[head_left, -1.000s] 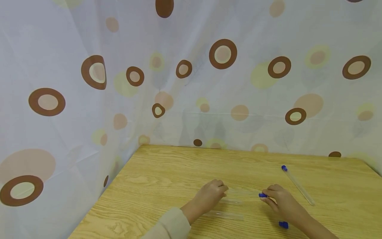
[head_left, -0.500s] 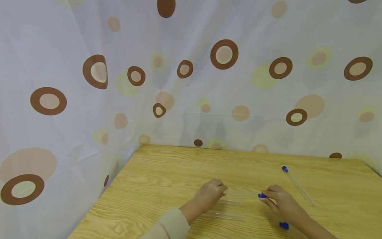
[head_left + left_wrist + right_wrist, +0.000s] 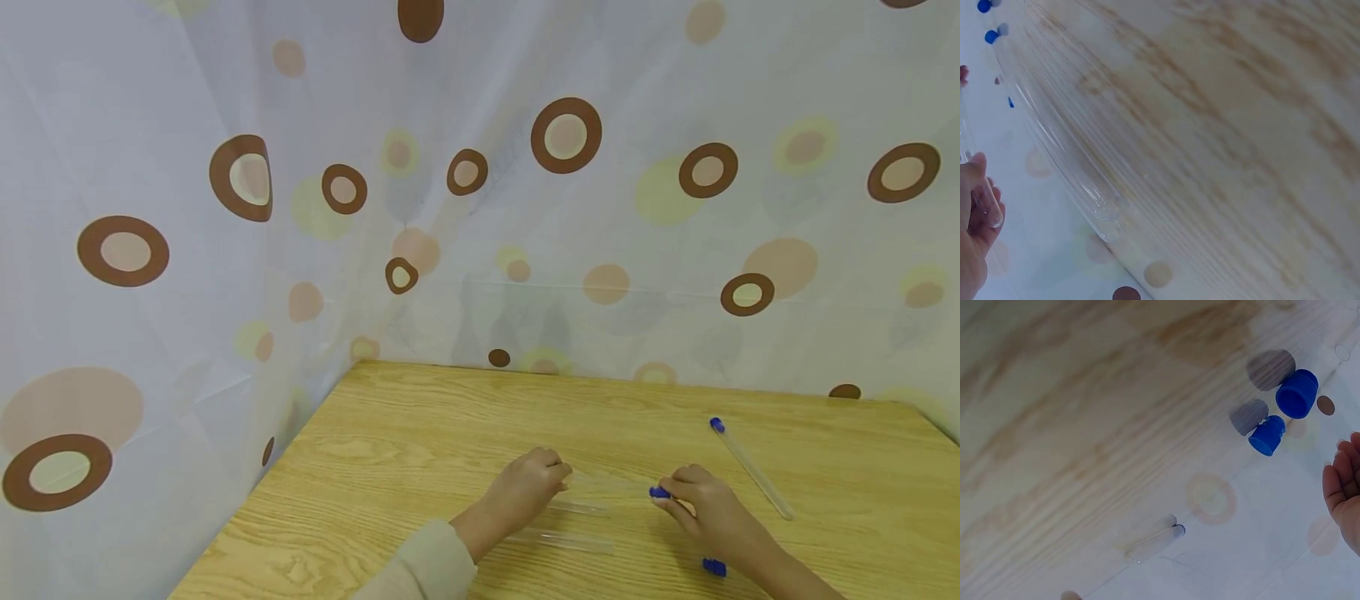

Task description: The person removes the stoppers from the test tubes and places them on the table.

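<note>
In head view, pinched clear tube [image 3: 611,482] with left hand [image 3: 521,490] and blue cap [image 3: 660,492] with right hand [image 3: 708,507], likely for alignment, well short of far edge of desk [image 3: 420,417]. From left wrist, gripped tube's rounded end. From right wrist, had spare caps [image 3: 1298,395] near.

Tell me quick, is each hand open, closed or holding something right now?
Left hand: holding a clear, slender, round-ended tube.
Right hand: pinching a small, blue, cylindrical cap at that tube's other end.

The clear tubes [image 3: 566,541] look smooth and glossy, the blue caps [image 3: 1267,435] plastic, the tabletop [image 3: 420,433] wood-grained, the curtain [image 3: 330,100] creased.
</note>
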Tool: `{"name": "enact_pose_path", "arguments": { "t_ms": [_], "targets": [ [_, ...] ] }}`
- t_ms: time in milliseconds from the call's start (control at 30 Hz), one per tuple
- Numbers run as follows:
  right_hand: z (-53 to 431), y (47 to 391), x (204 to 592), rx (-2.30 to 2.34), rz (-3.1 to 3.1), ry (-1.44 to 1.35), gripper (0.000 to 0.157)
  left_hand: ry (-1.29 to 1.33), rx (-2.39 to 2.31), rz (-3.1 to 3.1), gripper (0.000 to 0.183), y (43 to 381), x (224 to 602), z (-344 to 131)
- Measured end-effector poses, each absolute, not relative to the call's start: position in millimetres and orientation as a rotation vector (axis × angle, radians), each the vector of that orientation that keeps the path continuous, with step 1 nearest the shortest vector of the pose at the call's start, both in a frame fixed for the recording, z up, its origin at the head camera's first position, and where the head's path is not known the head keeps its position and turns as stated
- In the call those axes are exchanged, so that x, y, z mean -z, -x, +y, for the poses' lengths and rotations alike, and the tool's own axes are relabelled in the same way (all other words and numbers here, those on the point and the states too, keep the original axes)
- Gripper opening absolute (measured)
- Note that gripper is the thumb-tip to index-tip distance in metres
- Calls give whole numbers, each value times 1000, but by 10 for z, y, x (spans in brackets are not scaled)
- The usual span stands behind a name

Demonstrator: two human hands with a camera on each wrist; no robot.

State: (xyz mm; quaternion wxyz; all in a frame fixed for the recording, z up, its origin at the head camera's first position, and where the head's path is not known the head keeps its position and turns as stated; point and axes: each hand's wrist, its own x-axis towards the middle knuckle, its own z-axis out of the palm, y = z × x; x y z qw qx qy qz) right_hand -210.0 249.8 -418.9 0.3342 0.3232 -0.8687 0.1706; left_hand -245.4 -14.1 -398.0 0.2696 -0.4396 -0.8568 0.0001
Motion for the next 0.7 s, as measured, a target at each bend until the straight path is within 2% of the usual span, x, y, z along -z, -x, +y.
{"name": "enact_pose_path", "arguments": {
  "t_ms": [300,533,700],
  "targets": [
    [2539,2127,4209,-472,-2187,-928,13,1219,-8,-2287,16,2459,3980,-135],
    [2578,2163,4234,-491,-2148,-996,19,1246,11,-2294,15,2473,3962,-145],
    [2570,2146,4212,-525,-2180,-1021,13,1262,21,-2283,15,2494,3965,-169]
  ]
}}
